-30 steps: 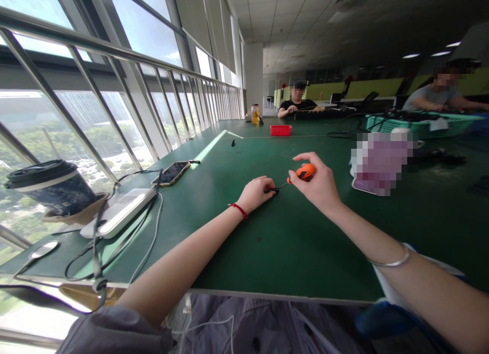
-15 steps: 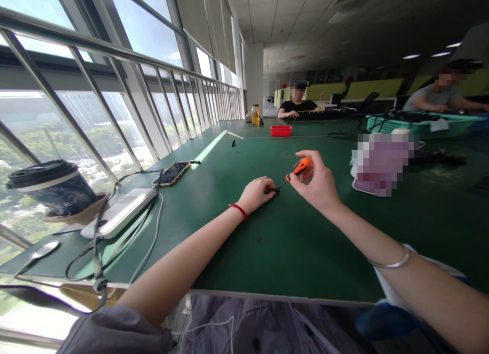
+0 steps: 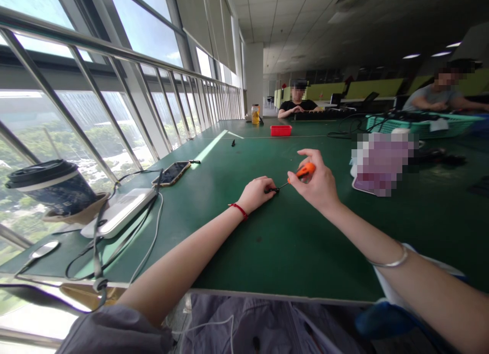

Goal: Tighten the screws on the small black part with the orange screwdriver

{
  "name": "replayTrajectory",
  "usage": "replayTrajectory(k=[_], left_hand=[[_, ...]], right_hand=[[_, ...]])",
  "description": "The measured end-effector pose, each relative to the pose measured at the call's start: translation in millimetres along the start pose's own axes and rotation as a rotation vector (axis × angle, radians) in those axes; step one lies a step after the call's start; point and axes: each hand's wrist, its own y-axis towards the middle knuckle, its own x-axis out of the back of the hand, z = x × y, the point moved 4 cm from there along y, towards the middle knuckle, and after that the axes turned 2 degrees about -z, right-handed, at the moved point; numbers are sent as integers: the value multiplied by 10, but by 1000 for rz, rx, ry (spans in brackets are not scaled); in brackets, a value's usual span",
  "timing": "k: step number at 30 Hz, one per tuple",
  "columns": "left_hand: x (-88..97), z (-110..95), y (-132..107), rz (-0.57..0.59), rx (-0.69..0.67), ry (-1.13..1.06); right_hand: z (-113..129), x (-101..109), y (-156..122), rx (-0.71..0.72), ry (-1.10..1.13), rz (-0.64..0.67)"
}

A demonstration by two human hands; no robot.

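Presently | pinned small black part (image 3: 272, 190) under closed left hand (image 3: 255, 192) | pinched slim orange-handled metal screwdriver (image 3: 303, 171) in right hand (image 3: 319, 183) | slanted long axis down-left, tip on part, nearer left hand

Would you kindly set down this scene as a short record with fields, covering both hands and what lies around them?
Left hand: closed over a small black part on the table
Right hand: pinches an orange-handled screwdriver, tip at the part
Surface: green table
Left side: lidded coffee cup, phone, white device with cables
Far end: red box, jar, person in black, person in grey
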Motion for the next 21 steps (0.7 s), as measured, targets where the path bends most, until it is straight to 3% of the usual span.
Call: replayTrajectory(k=[6,13,21], left_hand=[[9,-15,0,7,6,15],[6,-13,-1,5,15,5],[5,-8,-1,7,14,1]], right_hand=[[-18,-32,-3,-10,92,107],[-31,-15,5,13,58,-2],[-22,-12,2,-6,98,52]])
